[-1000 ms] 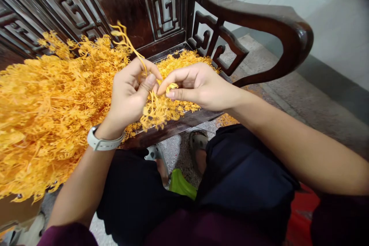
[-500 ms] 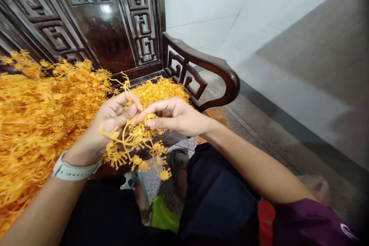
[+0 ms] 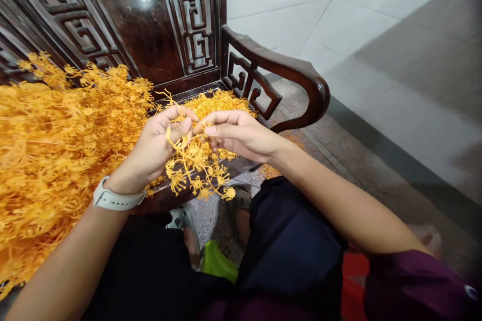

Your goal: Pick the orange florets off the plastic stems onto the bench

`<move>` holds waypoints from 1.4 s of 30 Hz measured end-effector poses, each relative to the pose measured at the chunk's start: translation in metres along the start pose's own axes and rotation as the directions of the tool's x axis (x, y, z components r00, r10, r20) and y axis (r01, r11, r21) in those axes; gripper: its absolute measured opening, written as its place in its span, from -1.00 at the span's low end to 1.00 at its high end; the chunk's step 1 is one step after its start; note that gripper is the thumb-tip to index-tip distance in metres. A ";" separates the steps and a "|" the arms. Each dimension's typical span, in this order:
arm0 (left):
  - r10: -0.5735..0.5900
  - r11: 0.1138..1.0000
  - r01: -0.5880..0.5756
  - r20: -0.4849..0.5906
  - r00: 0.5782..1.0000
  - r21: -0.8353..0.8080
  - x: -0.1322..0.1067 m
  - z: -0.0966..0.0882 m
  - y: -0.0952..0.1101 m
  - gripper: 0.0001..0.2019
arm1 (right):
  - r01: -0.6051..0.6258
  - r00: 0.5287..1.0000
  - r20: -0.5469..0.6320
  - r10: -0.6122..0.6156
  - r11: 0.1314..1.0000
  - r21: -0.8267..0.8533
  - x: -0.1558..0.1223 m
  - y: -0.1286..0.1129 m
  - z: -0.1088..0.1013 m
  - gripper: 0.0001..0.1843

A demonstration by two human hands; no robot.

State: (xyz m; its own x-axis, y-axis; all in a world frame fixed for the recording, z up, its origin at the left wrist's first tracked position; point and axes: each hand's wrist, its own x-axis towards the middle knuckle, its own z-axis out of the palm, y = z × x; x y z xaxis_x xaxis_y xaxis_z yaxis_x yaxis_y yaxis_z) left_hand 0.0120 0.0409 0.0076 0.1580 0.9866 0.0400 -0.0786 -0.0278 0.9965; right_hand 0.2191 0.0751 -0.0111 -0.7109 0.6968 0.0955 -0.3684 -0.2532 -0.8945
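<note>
Between my two hands hangs a branching yellow-orange plastic flower sprig [image 3: 196, 160], its small spiky heads drooping over the seat edge. My left hand [image 3: 160, 135], with a pale watch strap on the wrist, pinches the sprig's stem between thumb and fingers. Close against it, my right hand [image 3: 241, 133] has thumb and forefinger pressed together at a small yellow part of the sprig. Fingertips hide the exact contact. Behind the hands lies a low heap of small yellow pieces [image 3: 222, 103] on the seat. A large pile of yellow sprigs [image 3: 75, 140] rises to the left.
The seat belongs to a dark carved wooden bench [image 3: 150, 45] with a curved armrest [image 3: 301, 75] at the right. Yellow bits lie on the floor beyond it. A lime-green object [image 3: 218, 261] sits between my feet, and something red [image 3: 354, 281] is beside my right leg.
The view has shifted, so the bench sits higher and further right. Both hands remain together on the sprig. My right thumb and forefinger have closed nearer the left fingertips.
</note>
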 end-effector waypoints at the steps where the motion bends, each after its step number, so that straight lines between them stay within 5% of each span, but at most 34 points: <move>1: 0.005 1.000 -0.005 -0.004 1.000 0.003 0.000 0.000 0.000 -0.76 | 0.000 1.000 -0.005 0.000 1.000 0.005 0.000 0.000 0.000 -0.79; 6: 0.017 1.000 -0.018 0.031 0.999 0.012 0.000 0.000 0.002 -0.71 | -0.016 0.999 -0.030 0.017 0.999 0.038 0.001 0.002 0.001 -0.69; 14: -0.071 0.974 0.143 0.366 0.928 -0.174 -0.001 -0.010 0.001 -0.68 | -0.013 0.986 0.167 -0.015 0.987 0.163 -0.004 -0.001 0.006 -0.64; 33: -0.066 0.983 0.104 0.235 0.970 -0.154 -0.004 -0.019 0.009 -0.70 | 0.161 0.982 -0.093 -0.165 0.986 -0.045 -0.006 -0.025 -0.031 -0.62; 38: -0.035 0.984 0.074 0.237 0.971 -0.160 -0.003 -0.017 0.009 -0.72 | 0.055 0.982 -0.159 -0.101 0.962 -0.269 -0.004 -0.021 -0.036 -0.55; 42: -0.044 0.986 0.079 0.228 0.973 -0.148 -0.002 -0.017 0.010 -0.72 | -0.053 0.996 -0.086 0.005 0.817 -0.574 0.000 -0.013 -0.046 -0.60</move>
State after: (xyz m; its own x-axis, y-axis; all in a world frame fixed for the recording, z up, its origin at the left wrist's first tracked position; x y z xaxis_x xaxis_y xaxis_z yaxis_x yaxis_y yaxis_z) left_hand -0.0054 0.0409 0.0161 0.3814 0.9243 0.0118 -0.2108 0.0745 0.9747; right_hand 0.2516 0.1087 -0.0194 -0.6587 0.7505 0.0537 0.0806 0.1414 -0.9867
